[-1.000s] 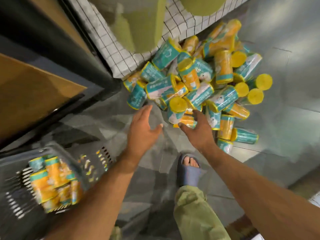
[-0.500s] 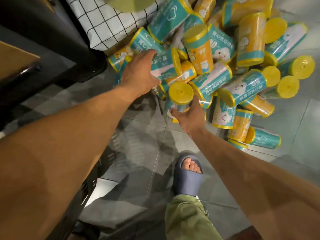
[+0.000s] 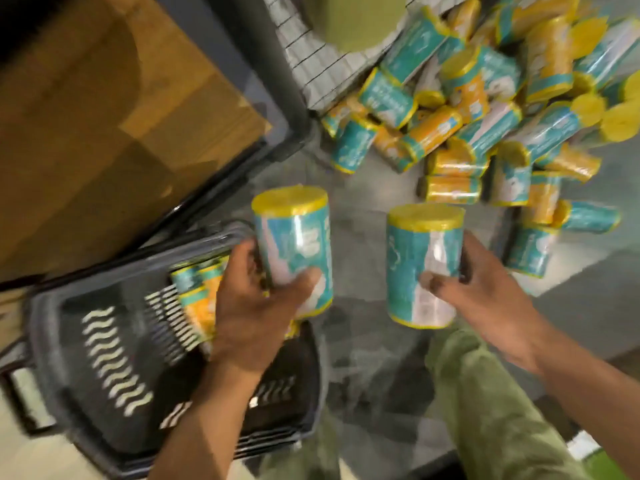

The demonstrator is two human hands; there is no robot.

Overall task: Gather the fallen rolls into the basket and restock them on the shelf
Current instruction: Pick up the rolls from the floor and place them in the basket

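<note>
The left hand (image 3: 256, 306) reaches forward on a bare forearm with its palm turned inward. Its fingers curl round the lower half of a roll (image 3: 294, 244) and the thumb presses across the front. The roll stands upright in this grip, above the far right corner of the basket (image 3: 114, 358). The right hand (image 3: 485, 292) grips a second roll (image 3: 422, 265) in the same way, thumb on the front and fingers wrapped behind. This one is also upright and hangs over the floor (image 3: 363, 202), just off the basket's right edge.

Both rolls are short, fat cylinders wrapped in glossy teal and white film, with crinkled yellow ends. The picture is blurred, so the print on them cannot be read.

The basket is dark plastic and rectangular, with wavy and straight slots cut through its walls. It stands at the lower left of the floor. A few rolls (image 3: 197, 292) in teal and orange lie in its far corner, partly hidden behind the left hand.

The pile of rolls (image 3: 485, 116) lies jumbled at the upper right of the smooth grey floor, touching a white checked cloth (image 3: 311, 64). The shelf (image 3: 86, 116), a wooden board in a dark frame, fills the upper left. A green trouser leg (image 3: 502, 410) of soft cloth shows beneath the right forearm
</note>
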